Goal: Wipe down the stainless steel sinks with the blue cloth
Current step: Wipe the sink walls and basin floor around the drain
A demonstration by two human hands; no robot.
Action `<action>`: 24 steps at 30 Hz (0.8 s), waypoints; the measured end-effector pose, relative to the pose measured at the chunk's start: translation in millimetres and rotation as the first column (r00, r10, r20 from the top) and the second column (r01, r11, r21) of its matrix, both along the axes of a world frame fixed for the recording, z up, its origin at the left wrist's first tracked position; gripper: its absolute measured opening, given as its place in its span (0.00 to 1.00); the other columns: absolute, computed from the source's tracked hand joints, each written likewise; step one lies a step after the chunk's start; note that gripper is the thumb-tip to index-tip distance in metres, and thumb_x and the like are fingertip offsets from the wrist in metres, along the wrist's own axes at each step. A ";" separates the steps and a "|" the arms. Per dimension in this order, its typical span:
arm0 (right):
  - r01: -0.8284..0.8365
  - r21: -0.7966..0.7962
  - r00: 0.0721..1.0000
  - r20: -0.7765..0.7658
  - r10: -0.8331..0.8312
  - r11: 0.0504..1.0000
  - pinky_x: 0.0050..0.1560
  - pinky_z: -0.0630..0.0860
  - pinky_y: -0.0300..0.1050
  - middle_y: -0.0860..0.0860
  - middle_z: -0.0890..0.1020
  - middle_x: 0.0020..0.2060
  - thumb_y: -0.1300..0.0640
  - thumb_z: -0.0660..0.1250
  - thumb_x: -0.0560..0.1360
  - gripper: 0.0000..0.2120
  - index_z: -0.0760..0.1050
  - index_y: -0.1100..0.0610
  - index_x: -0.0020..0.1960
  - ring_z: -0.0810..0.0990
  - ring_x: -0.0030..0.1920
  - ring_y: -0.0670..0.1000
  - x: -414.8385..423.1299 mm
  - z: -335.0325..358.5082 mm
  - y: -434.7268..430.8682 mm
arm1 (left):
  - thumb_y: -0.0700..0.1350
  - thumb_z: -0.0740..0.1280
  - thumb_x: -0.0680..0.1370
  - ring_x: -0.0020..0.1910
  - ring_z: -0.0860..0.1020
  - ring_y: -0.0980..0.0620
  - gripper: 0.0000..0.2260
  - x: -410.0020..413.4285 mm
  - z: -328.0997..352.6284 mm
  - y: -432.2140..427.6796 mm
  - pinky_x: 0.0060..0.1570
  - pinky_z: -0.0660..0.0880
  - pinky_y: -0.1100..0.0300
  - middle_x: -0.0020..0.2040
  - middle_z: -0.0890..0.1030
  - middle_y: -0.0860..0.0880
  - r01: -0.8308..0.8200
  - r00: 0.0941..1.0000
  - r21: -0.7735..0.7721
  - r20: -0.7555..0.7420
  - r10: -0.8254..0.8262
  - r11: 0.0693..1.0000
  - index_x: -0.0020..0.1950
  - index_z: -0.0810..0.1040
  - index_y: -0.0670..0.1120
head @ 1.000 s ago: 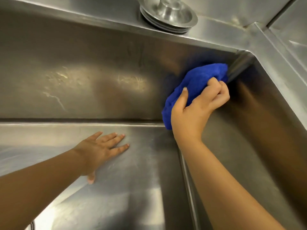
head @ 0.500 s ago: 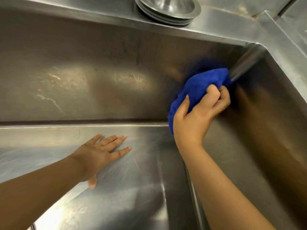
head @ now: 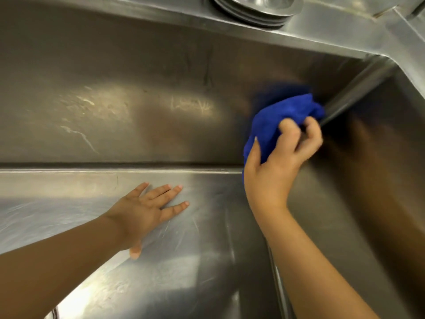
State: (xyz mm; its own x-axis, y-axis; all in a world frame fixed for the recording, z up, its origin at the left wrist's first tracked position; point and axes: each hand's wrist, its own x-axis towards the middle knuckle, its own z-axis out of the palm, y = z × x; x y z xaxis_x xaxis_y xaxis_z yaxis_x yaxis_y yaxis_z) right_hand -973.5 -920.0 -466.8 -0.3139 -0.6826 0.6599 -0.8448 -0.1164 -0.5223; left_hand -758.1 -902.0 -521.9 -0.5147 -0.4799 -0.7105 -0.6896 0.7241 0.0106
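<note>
I look down into a stainless steel sink [head: 119, 107]. My right hand [head: 280, 162] grips a bunched blue cloth [head: 282, 116] and presses it against the back wall, close to the sink's far right corner. Its fingers are curled round the cloth. My left hand [head: 149, 210] lies flat, fingers spread, on the sink's steel floor [head: 195, 261] near the back wall. Part of the cloth is hidden behind my right hand.
A round steel fitting [head: 255, 8] sits on the ledge [head: 333, 31] behind the sink, top centre. The right side wall [head: 379, 180] rises steeply beside my right forearm. Streaks and scratches mark the back wall at the left.
My right hand and the cloth have moved down the back wall along the right corner. The left hand has stayed flat in place. The view has shifted a little closer.
</note>
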 end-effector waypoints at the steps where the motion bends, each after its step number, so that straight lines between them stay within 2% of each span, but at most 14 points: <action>1: 0.021 0.078 0.999 -0.029 -0.019 0.997 0.67 0.60 0.43 0.62 0.59 0.67 0.68 0.67 0.67 0.26 0.62 0.53 0.60 0.65 0.63 0.60 -0.6 -16.5 0.9 | 0.55 0.75 0.70 0.72 0.29 0.51 0.58 0.2 0.2 0.6 0.74 0.36 0.48 0.66 0.20 0.51 0.003 1.000 -0.002 0.001 -0.003 1.000 0.65 0.21 0.59; 3: 0.036 0.224 0.994 -0.106 -0.012 0.974 0.66 0.61 0.44 0.57 0.57 0.66 0.71 0.71 0.62 0.31 0.62 0.51 0.57 0.63 0.62 0.60 -3.1 -44.1 4.5 | 0.55 0.75 0.70 0.74 0.31 0.50 0.58 0.2 0.1 1.5 0.74 0.36 0.48 0.66 0.20 0.51 0.001 1.000 -0.002 -0.002 -0.001 1.000 0.66 0.21 0.59; 6: -0.026 0.324 0.996 -0.071 0.052 0.946 0.62 0.64 0.44 0.62 0.65 0.64 0.73 0.67 0.62 0.30 0.63 0.49 0.55 0.68 0.58 0.63 -8.6 -46.4 12.8 | 0.54 0.76 0.70 0.75 0.31 0.49 0.59 -0.7 -0.3 1.2 0.74 0.37 0.48 0.67 0.20 0.51 0.000 1.000 -0.012 -0.007 0.000 1.000 0.69 0.22 0.59; 9: -0.112 0.123 0.994 0.005 0.112 0.986 0.65 0.61 0.40 0.65 0.67 0.62 0.64 0.59 0.66 0.21 0.64 0.52 0.57 0.68 0.61 0.58 -7.5 -0.4 20.4 | 0.54 0.76 0.69 0.75 0.31 0.49 0.59 -0.5 -0.5 1.4 0.75 0.38 0.47 0.68 0.20 0.51 0.000 1.000 -0.008 -0.002 0.000 1.000 0.71 0.24 0.59; 12: -0.171 -0.183 0.982 -0.108 0.153 0.968 0.66 0.64 0.41 0.69 0.67 0.60 0.70 0.63 0.68 0.21 0.64 0.57 0.58 0.66 0.62 0.50 -3.8 52.1 14.5 | 0.53 0.76 0.69 0.75 0.32 0.49 0.59 -0.1 -1.8 1.8 0.75 0.39 0.46 0.67 0.20 0.51 -0.015 1.000 -0.010 -0.012 0.015 1.000 0.71 0.24 0.59; 14: -0.179 -0.255 0.969 -0.212 0.125 0.950 0.70 0.62 0.47 0.70 0.67 0.64 0.71 0.67 0.70 0.23 0.64 0.57 0.61 0.65 0.68 0.56 -0.6 64.2 2.3 | 0.53 0.76 0.69 0.75 0.32 0.49 0.59 -0.4 -2.0 2.6 0.75 0.39 0.46 0.68 0.21 0.51 -0.015 1.000 -0.011 -0.012 0.015 1.000 0.70 0.23 0.59; 16: -0.173 -0.220 0.950 -0.295 0.104 0.960 0.71 0.60 0.61 0.71 0.64 0.68 0.67 0.70 0.72 0.24 0.64 0.56 0.64 0.62 0.70 0.68 3.0 51.4 -9.3 | 0.53 0.76 0.69 0.75 0.31 0.48 0.59 -1.0 -1.7 2.7 0.74 0.38 0.46 0.68 0.21 0.50 -0.016 1.000 -0.014 -0.013 0.016 1.000 0.70 0.23 0.59; 18: -0.167 -0.165 0.921 -0.377 0.094 0.972 0.70 0.59 0.66 0.67 0.62 0.71 0.65 0.69 0.74 0.24 0.65 0.55 0.66 0.59 0.70 0.71 3.4 20.7 -11.8 | 0.53 0.76 0.69 0.75 0.31 0.49 0.59 -0.8 -1.5 2.1 0.74 0.38 0.46 0.68 0.21 0.50 -0.010 1.000 -0.018 -0.012 0.010 1.000 0.70 0.23 0.58; 20: -0.197 -0.108 0.873 -0.473 0.124 0.975 0.68 0.62 0.66 0.59 0.59 0.72 0.66 0.64 0.76 0.21 0.67 0.50 0.65 0.58 0.71 0.65 -3.7 -15.2 -10.2 | 0.54 0.76 0.69 0.75 0.31 0.50 0.59 1.4 -2.1 1.0 0.74 0.38 0.46 0.67 0.20 0.51 0.001 1.000 -0.018 -0.016 -0.001 1.000 0.67 0.21 0.59; 22: -0.212 -0.024 0.807 -0.569 0.161 0.977 0.64 0.65 0.61 0.52 0.60 0.70 0.66 0.59 0.77 0.21 0.69 0.46 0.63 0.60 0.67 0.59 -11.6 -41.5 -8.4 | 0.55 0.76 0.68 0.74 0.30 0.50 0.59 3.0 -2.7 -0.3 0.73 0.37 0.46 0.66 0.20 0.51 -0.001 1.000 -0.007 -0.022 0.001 1.000 0.64 0.21 0.60; 24: -0.213 0.047 0.788 -0.582 0.200 0.976 0.59 0.67 0.58 0.51 0.65 0.65 0.67 0.60 0.74 0.23 0.70 0.44 0.61 0.64 0.62 0.58 -14.9 -48.7 -5.1 | 0.55 0.76 0.67 0.75 0.30 0.50 0.59 2.8 -3.7 -1.1 0.73 0.37 0.46 0.66 0.20 0.52 -0.007 1.000 -0.009 -0.024 0.006 1.000 0.64 0.21 0.60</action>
State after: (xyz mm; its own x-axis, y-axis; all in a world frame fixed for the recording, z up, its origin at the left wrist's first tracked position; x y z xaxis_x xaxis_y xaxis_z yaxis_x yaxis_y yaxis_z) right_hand -988.4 -925.1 -515.5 0.2790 -0.6717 0.6863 -0.9427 -0.3279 0.0622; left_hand -755.3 -903.1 -525.6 -0.5283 -0.4900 -0.6934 -0.6940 0.7197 0.0202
